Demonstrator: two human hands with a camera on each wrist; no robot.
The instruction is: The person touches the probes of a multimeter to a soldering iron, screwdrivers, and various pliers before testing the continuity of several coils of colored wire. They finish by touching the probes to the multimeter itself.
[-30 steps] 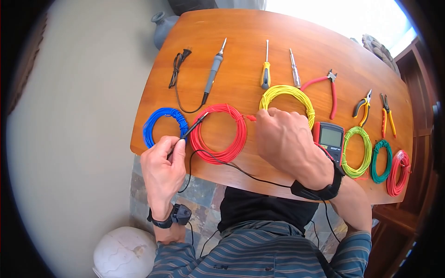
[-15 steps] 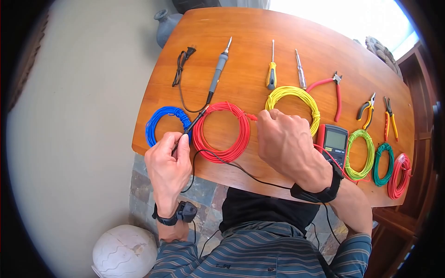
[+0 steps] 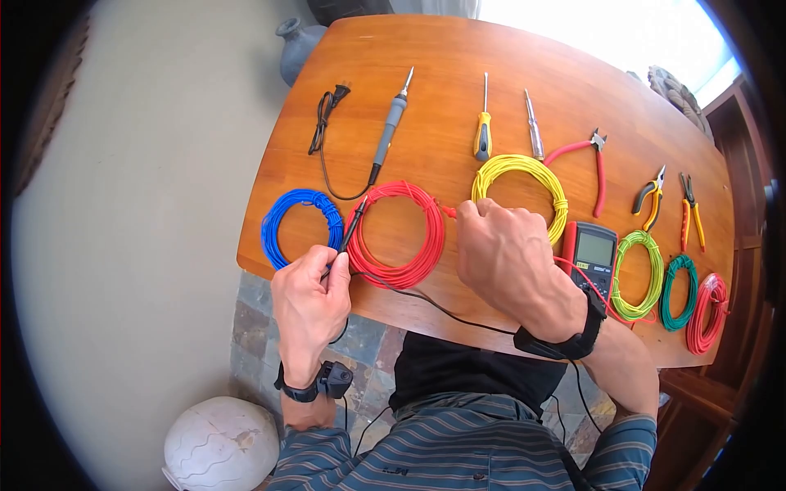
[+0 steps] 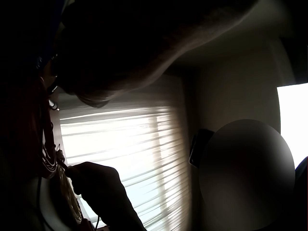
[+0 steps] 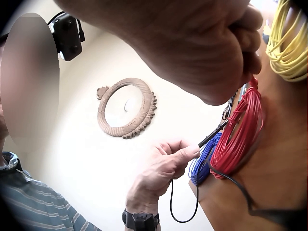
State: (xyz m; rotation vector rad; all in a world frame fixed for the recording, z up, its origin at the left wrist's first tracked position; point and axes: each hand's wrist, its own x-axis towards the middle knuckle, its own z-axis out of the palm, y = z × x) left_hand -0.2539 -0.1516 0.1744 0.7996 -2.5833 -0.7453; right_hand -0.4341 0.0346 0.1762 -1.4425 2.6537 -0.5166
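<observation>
In the head view my left hand (image 3: 309,299) pinches a black test probe (image 3: 354,229) between thumb and fingers. Its tip points away from me, at the left side of a red wire coil (image 3: 435,237). My right hand (image 3: 509,254) grips a red test probe (image 3: 449,212), mostly hidden under the fingers, with its front end by the coil's upper right side. A red lead runs from that hand past the multimeter (image 3: 594,247). The right wrist view shows the black probe (image 5: 211,136) reaching the red coil (image 5: 240,139) from the left hand (image 5: 163,168).
A blue coil (image 3: 270,233) lies left of the red one, a yellow coil (image 3: 559,204) beyond my right hand. Farther back are a soldering iron (image 3: 390,127), a screwdriver (image 3: 483,135) and cutters (image 3: 601,176). More coils and pliers (image 3: 652,199) lie at the right.
My left hand has moved slightly right and toward me, and the black probe stands steeper against the red coil's left side. The right hand stays nearly in place; the view has shifted slightly.
</observation>
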